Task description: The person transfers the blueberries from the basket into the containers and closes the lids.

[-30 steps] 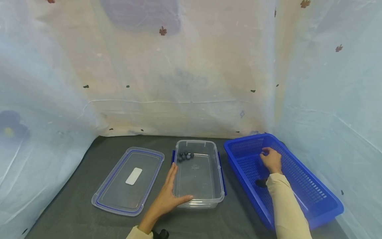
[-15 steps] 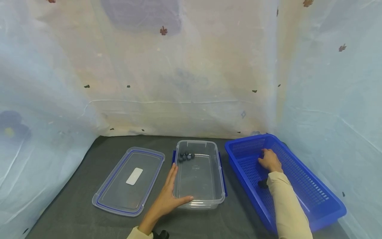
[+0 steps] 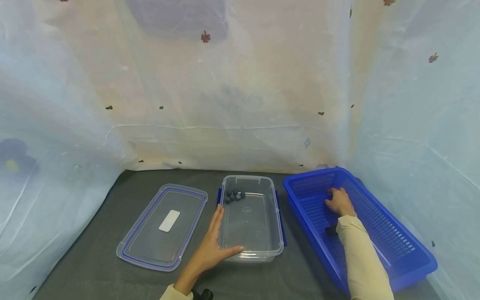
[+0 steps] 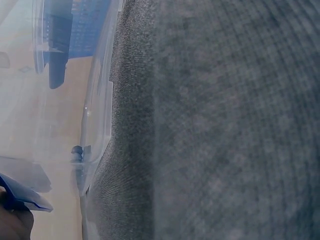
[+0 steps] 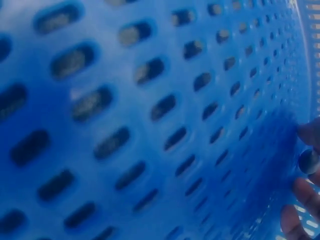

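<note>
A clear plastic container (image 3: 247, 233) stands in the middle, with several small dark balls (image 3: 233, 196) in its far left corner. My left hand (image 3: 211, 246) lies along its left side, fingers straight and thumb over the near rim. On the right, my right hand (image 3: 340, 201) reaches down into the blue perforated basket (image 3: 406, 260), near its far end. The right wrist view has a dark, shiny ball (image 5: 309, 161) between the thumb and fingers of that hand, close to the basket wall. The head view hides most of those fingertips.
The container's lid (image 3: 148, 239), with a blue seal and a white label, lies flat at left. Blue latches (image 3: 282, 223) stick out from the container's sides. Patterned plastic sheeting (image 3: 240, 104) stands behind the grey cloth (image 3: 93, 258) and on both sides.
My right hand has dipped slightly inside the basket, its fingertips now lower and less visible than a second ago. My left hand and the container keep their places.
</note>
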Motion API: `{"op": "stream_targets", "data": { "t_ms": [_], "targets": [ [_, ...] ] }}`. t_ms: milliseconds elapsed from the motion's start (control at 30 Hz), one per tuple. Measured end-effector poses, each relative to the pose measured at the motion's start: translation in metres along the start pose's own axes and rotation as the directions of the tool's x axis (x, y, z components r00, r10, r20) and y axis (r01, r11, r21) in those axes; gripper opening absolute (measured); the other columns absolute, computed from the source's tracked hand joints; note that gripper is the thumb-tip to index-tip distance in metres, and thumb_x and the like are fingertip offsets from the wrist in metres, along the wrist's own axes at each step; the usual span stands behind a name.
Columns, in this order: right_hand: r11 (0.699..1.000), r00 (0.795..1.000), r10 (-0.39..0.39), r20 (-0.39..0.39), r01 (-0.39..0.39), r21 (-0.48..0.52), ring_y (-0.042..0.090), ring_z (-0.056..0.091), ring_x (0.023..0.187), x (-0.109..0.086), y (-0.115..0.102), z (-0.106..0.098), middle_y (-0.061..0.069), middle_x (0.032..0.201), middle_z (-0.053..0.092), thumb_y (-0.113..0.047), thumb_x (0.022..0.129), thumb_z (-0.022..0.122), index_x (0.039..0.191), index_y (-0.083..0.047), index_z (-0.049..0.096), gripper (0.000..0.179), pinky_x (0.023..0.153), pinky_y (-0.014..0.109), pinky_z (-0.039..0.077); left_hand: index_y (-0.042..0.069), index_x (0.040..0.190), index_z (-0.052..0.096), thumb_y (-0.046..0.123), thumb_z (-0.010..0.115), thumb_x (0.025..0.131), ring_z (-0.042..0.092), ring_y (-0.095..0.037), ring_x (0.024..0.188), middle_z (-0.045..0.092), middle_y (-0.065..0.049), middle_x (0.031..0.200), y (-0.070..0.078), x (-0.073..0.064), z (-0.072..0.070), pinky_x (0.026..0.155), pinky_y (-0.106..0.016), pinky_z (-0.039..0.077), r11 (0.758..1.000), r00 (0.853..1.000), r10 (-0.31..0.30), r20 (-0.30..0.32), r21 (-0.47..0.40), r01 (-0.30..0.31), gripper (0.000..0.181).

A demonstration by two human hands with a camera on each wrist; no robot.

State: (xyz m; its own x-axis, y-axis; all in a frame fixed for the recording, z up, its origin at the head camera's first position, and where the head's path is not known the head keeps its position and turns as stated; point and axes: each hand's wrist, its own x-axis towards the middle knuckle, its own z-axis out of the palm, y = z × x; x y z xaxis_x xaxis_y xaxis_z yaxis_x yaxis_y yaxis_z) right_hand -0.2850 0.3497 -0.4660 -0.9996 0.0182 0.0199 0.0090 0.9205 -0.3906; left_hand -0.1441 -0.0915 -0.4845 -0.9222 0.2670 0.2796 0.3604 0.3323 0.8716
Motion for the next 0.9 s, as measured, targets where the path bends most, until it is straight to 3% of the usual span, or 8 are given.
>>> {"op": "stream_targets", "data": {
  "t_ms": [333,600,733,900],
  "targets": [
    [0.999,0.995,-0.045,-0.091,0.047,0.024,0.057,0.046,0.105,0.0008,-0.0001,-0.0002,0.038,0.103,0.052,0.004,0.08,0.061,0.105,0.016,0.057,0.028,0.091,0.064,0.038,0.012,0.157,0.009,0.037,0.086,0.072,0.01,-0.038,0.143,0.0,-0.008,0.162,0.0007,-0.0004,-0.0005,0.103,-0.065,0.026,1.0,1.0,-0.001,-0.006,-0.001,0.001,0.117],
    [0.99,0.965,-0.133,-0.228,0.138,0.005,0.052,0.054,0.093,0.004,0.0041,0.0005,0.033,0.091,0.062,0.008,0.076,0.063,0.093,0.014,0.06,0.018,0.087,0.061,0.04,0.01,0.156,0.012,0.038,0.086,0.071,0.009,-0.038,0.143,0.001,-0.009,0.162,0.002,-0.0001,-0.001,0.104,-0.064,0.025,1.0,1.0,0.005,-0.008,0.005,-0.005,0.116],
    [0.987,0.953,-0.145,-0.265,0.157,0.024,0.051,0.056,0.091,0.0054,0.0053,-0.0008,0.032,0.09,0.063,0.008,0.077,0.063,0.092,0.013,0.061,0.016,0.087,0.061,0.04,0.008,0.156,0.012,0.038,0.086,0.071,0.009,-0.039,0.143,0.001,-0.01,0.162,0.002,0.0011,-0.0012,0.104,-0.065,0.024,1.0,1.0,0.014,-0.012,0.001,-0.014,0.117],
    [0.987,0.954,-0.128,-0.27,0.148,0.057,0.05,0.057,0.091,0.0031,0.0046,-0.0044,0.032,0.091,0.064,0.005,0.079,0.061,0.093,0.012,0.061,0.016,0.088,0.061,0.038,0.008,0.156,0.011,0.037,0.087,0.071,0.01,-0.04,0.143,0.0,-0.01,0.162,0.0017,0.0007,-0.0013,0.104,-0.063,0.025,1.0,1.0,0.006,-0.006,-0.016,-0.006,0.118]
  ]
}}
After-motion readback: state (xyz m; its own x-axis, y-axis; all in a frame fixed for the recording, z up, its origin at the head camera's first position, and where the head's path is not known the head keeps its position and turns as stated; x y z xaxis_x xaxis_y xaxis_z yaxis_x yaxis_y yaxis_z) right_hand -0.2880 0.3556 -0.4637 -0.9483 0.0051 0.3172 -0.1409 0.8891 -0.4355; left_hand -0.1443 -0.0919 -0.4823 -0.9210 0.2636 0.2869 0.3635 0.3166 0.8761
